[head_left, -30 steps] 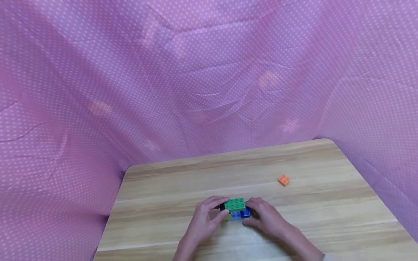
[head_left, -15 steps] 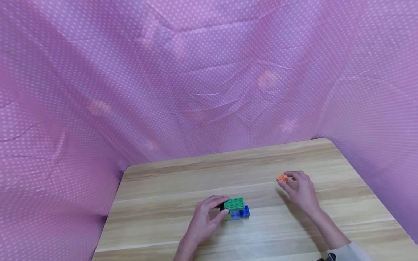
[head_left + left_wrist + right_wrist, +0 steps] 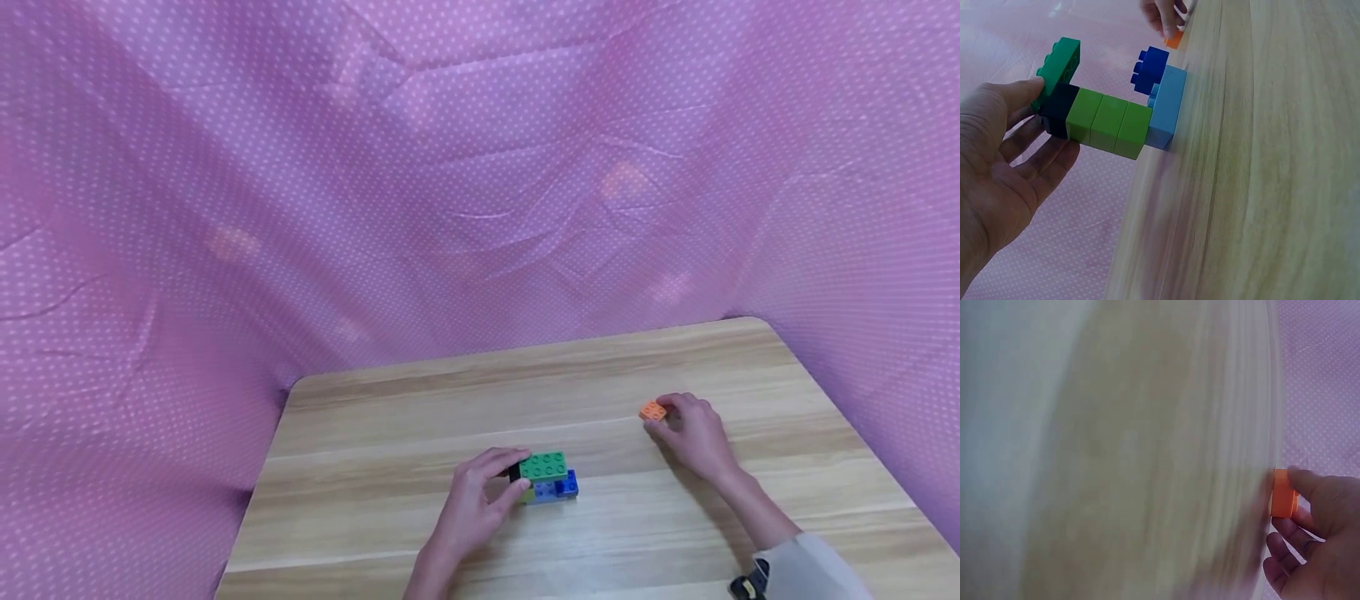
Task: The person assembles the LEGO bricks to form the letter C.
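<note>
A stack of toy building bricks stands on the wooden table. Its base is a light blue brick (image 3: pixel 1169 106), with a dark blue brick (image 3: pixel 1150 70) on one end and a column of lime green bricks (image 3: pixel 1109 122) on the other. Above the column come a black brick (image 3: pixel 1059 111) and a green brick (image 3: pixel 543 466) that juts out sideways. My left hand (image 3: pixel 476 506) grips the top of the stack, thumb and fingers at the green and black bricks. Farther back on the right, my right hand (image 3: pixel 697 439) pinches an orange brick (image 3: pixel 652 411) between thumb and fingers at the tabletop.
The wood-grain table (image 3: pixel 420 417) has rounded far corners. Pink dotted cloth (image 3: pixel 480 208) hangs behind it and along both sides. A dark strapped device (image 3: pixel 748 585) sits at the right wrist, by the light sleeve (image 3: pixel 810 567).
My right hand has left the dark blue end of the stack, moved back and to the right, and taken hold of the orange brick. The left hand keeps its grip on the stack.
</note>
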A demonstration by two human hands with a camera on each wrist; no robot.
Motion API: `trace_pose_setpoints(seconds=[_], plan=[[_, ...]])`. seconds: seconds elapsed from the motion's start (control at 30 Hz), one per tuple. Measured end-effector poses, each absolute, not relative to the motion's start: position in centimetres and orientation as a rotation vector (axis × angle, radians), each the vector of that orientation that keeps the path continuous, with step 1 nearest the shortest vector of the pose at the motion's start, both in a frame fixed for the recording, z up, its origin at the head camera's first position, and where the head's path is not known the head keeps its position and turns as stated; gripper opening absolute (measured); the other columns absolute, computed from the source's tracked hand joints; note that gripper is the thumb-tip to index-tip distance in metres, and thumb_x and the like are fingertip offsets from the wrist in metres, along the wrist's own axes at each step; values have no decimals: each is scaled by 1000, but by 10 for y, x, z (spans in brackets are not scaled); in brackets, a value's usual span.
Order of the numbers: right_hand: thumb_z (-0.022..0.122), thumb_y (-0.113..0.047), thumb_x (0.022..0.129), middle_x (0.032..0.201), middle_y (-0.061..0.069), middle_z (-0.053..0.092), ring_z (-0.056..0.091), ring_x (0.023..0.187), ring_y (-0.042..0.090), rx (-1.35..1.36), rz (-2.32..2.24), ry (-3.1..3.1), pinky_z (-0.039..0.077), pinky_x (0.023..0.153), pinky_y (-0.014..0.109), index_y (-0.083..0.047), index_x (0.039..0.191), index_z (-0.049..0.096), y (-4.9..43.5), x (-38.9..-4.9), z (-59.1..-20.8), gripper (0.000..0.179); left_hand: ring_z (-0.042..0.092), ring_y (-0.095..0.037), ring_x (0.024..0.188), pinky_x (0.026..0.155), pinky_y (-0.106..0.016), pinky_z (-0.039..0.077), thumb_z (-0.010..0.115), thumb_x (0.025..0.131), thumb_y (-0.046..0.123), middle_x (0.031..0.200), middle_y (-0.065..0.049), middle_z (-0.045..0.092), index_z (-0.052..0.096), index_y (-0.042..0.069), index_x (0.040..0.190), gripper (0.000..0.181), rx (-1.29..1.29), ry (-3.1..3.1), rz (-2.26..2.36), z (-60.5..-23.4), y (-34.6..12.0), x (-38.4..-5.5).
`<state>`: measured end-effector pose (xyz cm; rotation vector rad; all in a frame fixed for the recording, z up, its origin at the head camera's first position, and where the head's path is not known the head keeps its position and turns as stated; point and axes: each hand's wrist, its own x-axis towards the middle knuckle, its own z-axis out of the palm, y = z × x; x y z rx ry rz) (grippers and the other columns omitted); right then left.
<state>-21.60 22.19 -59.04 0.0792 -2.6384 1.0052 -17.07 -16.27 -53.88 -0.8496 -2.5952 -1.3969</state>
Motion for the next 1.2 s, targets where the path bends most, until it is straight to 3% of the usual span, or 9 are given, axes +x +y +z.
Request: trace_pose_setpoints(seconds=[0.3, 0.53, 0.8, 1.07, 1.2], plan=[[83, -9, 90, 108, 22, 71, 65, 101, 42, 96, 1009, -2654, 50, 89, 59, 7, 118, 70, 218, -214, -589, 35, 66, -16, 126, 108, -40, 55, 75, 100, 26, 137, 4, 69, 70, 24, 138, 38, -845, -2601, -1423, -537, -164, -174], [80, 0, 92, 114, 19, 68, 71, 101, 34, 260, 1124, -2627, 64, 84, 42, 7, 126, 65, 198, -199, -577, 38, 66, -14, 124, 107, -41, 55, 77, 99, 23, 136, 11, 69, 71, 27, 137, 39, -841, -2584, -1475, -539, -166, -176], [79, 6, 89, 115, 15, 74, 76, 95, 26, 454, 1283, -2575, 65, 82, 29, 4, 130, 64, 160, -180, -559, 44, 66, -15, 124, 108, -41, 55, 76, 99, 22, 137, 10, 68, 70, 27, 138, 40, -839, -2587, -1471, -538, -168, -177], [81, 8, 85, 110, 5, 75, 72, 92, 13, 613, 1378, -2517, 64, 78, 27, 2, 130, 65, 130, -167, -555, 48, 66, -15, 124, 107, -39, 55, 76, 99, 24, 137, 9, 68, 70, 27, 138, 40, -818, -2591, -1469, -538, -167, -175], [79, 5, 89, 110, 5, 74, 71, 91, 15, 686, 1501, -2480, 64, 77, 27, 1, 132, 63, 119, -161, -557, 46, 66, -16, 124, 107, -39, 56, 75, 100, 23, 137, 7, 68, 69, 26, 139, 40, -828, -2583, -1455, -538, -165, -175]])
